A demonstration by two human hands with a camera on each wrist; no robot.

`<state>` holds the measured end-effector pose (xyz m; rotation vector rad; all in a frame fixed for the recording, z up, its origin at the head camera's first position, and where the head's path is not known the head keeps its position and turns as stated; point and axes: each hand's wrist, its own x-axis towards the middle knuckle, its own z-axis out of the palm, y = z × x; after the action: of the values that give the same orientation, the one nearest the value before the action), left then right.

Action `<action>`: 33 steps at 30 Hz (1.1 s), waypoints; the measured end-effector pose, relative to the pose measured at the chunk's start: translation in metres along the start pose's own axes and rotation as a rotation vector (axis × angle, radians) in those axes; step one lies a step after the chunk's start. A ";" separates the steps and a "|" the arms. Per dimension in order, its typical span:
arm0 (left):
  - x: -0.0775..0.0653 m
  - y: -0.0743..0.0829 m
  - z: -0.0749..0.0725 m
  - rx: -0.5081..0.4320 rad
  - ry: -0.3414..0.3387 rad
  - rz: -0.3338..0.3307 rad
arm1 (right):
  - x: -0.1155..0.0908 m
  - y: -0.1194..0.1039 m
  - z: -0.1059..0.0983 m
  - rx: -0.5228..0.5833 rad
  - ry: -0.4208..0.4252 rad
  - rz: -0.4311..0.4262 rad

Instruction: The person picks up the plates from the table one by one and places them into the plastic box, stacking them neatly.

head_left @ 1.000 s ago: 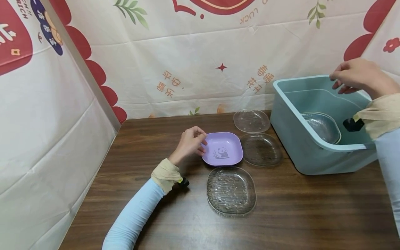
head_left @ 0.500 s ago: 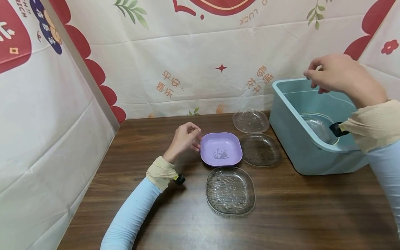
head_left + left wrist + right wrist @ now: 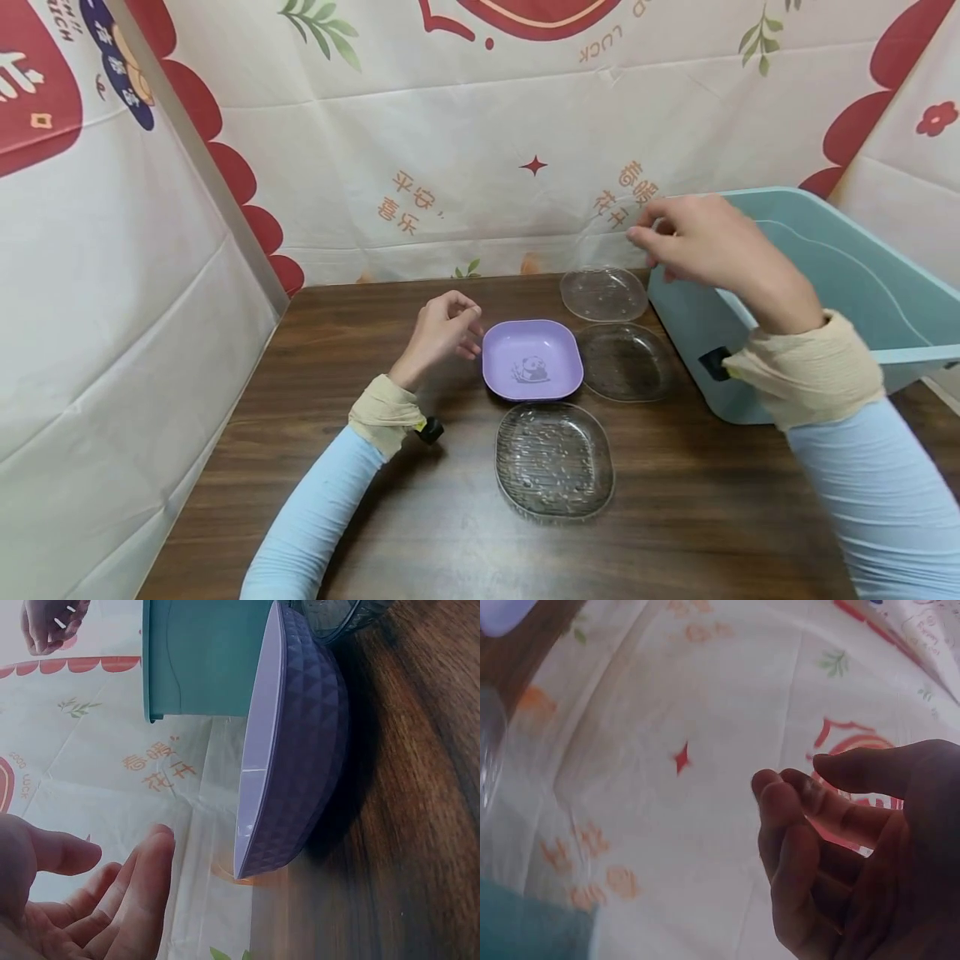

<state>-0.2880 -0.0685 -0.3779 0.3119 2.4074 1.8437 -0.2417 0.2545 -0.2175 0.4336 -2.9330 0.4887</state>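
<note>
A purple dish (image 3: 532,360) with a panda drawn inside it sits on the table; its faceted outer wall shows in the left wrist view. My left hand (image 3: 441,335) hovers just left of its rim, fingers loosely bent around nothing, a gap between hand and dish (image 3: 300,742). Up at the near left rim of the blue-green bin (image 3: 847,250), my right hand (image 3: 708,250) hangs in the air. Its fingers (image 3: 784,817) curve loosely toward the thumb with nothing between them. Part of the bin's left wall is hidden behind my right forearm.
Around the purple dish lie three clear see-through dishes: a ribbed one in front (image 3: 555,460), another to the right (image 3: 624,362) and one at the back (image 3: 604,293). A printed white cloth (image 3: 450,133) hangs behind the wooden table (image 3: 337,517).
My right hand has swung left and down from over the bin to its left rim. The left hand has drawn slightly back from the purple dish, which stays put.
</note>
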 end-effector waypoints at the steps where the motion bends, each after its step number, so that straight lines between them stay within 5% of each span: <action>1: 0.000 0.000 0.000 0.002 0.002 0.005 | 0.000 -0.003 0.006 0.011 -0.001 -0.004; 16: 0.002 -0.001 0.003 0.041 0.007 0.034 | 0.025 0.021 0.093 0.282 -0.031 0.047; 33: 0.002 -0.003 0.001 0.074 0.017 0.046 | 0.041 0.038 0.127 0.471 -0.156 0.087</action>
<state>-0.2906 -0.0682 -0.3808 0.3615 2.5051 1.7855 -0.3031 0.2358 -0.3406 0.4086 -2.9743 1.2190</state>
